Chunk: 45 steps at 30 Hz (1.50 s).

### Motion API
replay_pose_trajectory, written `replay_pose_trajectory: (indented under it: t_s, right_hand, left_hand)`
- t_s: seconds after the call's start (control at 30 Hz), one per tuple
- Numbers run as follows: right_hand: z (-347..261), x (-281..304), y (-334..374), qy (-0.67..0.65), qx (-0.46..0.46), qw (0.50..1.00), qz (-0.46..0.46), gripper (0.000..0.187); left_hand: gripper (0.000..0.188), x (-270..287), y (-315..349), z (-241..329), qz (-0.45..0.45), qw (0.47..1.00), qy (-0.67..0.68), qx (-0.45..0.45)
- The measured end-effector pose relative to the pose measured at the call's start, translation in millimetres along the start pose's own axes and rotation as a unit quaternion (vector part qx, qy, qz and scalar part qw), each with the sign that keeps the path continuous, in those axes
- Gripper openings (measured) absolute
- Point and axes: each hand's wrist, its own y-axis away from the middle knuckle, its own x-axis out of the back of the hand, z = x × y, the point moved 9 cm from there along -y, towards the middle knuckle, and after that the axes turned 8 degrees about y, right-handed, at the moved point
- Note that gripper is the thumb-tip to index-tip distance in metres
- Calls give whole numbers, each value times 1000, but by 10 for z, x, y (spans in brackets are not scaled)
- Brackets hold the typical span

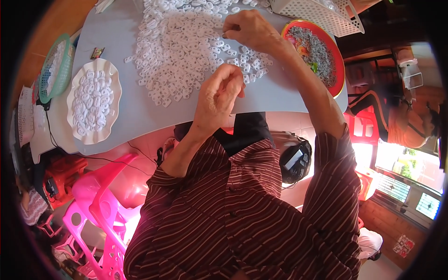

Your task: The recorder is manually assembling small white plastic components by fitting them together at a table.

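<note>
My left hand [220,95] is closed over the near edge of the table, its fingers curled in; what they hold, if anything, is hidden. Farther out, my right hand [249,30] bends down with thumb and fingertips drawn together, at the right side of a broad heap of small white plastic pieces with holes [175,51]. Anything between its fingertips is too small to make out. Several looser white pieces [254,63] lie between the two hands. Right of my right forearm is a round red tray [339,65] with many small grey metal-looking parts [317,51].
A scalloped white dish [116,100] of white pieces stands on the grey table [140,119] at left, near a small wrapped packet [97,52]. Beyond are a green basket [58,81] and, far right, a white perforated basket [345,25]. Pink chairs [100,186] stand below left.
</note>
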Motion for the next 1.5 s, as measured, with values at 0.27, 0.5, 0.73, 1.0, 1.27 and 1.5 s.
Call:
replay_pose_trajectory:
  t_s: [0.27, 0.5, 0.73, 1.0, 1.27, 1.5]
  right_hand:
    - [-151, 99, 711, -350, -147, 925, -16, 16]
    - [-240, 135, 1107, -336, -175, 914, 146, 11]
    - [-292, 488, 1246, -163, -90, 960, 208, 8]
    - [605, 1151, 1173, -45, 155, 920, 356, 12]
    - [1029, 718, 1070, 86, -61, 987, 122, 19]
    - [628, 1085, 1184, -42, 151, 949, 273, 12]
  left_hand:
    - [21, 156, -47, 60, 93, 995, 19, -8]
    - [17, 10, -56, 92, 41, 991, -127, -8]
    - [12, 22, -27, -18, 49, 997, -53, -2]
    - [12, -52, -50, 97, 29, 983, -183, -8]
    - [14, -67, -42, 71, 15, 984, -176, -9]
    - [7, -72, -42, 99, 16, 981, -190, -31]
